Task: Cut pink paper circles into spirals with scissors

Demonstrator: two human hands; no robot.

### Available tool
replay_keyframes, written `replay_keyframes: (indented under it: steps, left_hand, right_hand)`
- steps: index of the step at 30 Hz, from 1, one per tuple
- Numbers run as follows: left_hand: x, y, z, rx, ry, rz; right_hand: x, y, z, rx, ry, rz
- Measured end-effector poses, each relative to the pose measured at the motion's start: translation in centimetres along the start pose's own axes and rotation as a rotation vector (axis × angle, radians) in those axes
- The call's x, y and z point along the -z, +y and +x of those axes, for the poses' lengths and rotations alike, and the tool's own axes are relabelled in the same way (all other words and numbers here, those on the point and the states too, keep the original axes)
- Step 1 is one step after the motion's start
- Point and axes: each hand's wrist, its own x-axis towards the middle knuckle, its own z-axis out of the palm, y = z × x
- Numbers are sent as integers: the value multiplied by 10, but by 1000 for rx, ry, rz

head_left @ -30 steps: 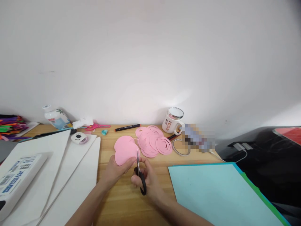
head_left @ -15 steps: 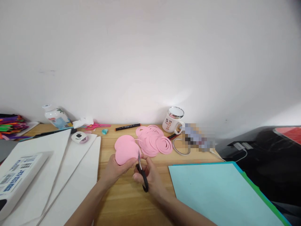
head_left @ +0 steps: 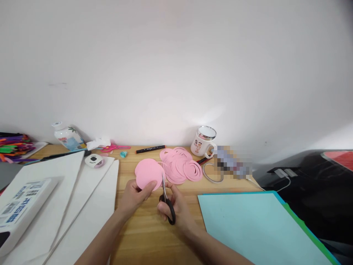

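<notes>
My left hand [head_left: 137, 194] pinches pink paper [head_left: 149, 173] with rounded edges, the thumb on top and the fingers underneath. In my right hand [head_left: 175, 206] are black-handled scissors [head_left: 169, 209], their metal blades pointing away from me at the paper's right edge. A thin strip of paper curves off near the blades. Just beyond lies a pile of pink paper rings and spiral offcuts [head_left: 176, 165] on the wooden table [head_left: 149, 235]. My right fingertips are partly hidden behind the scissors.
White boards [head_left: 93, 206] with a white box [head_left: 26, 209] lie at left; light-blue sheets [head_left: 248, 224] at right. Along the wall stand a bottle [head_left: 67, 137] and a mug [head_left: 202, 142], with a black marker [head_left: 150, 149], pink scissors [head_left: 114, 147] and a white tape dispenser [head_left: 93, 161].
The pink paper has turned in my left hand, so its notched outline now looks rounder. My left thumb has shifted on it. The scissors stay at its right edge.
</notes>
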Motion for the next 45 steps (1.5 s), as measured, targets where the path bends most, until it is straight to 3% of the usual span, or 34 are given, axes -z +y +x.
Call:
replay_keyframes:
  steps: [5, 16, 26, 45]
  left_hand:
    - [-3, 2, 1, -52, -18, -26]
    - [-5, 5, -1, -12, -45, 82]
    - [-7, 0, -3, -55, -70, 61]
    - [-3, -8, 2, -47, -49, 53]
  right_hand:
    - [-2, 4, 0, -3, 10, 28]
    - [-4, 11, -1, -29, -3, 13]
    - [-1, 7, 1, 86, -12, 117]
    - [-2, 5, -1, 25, 50, -2]
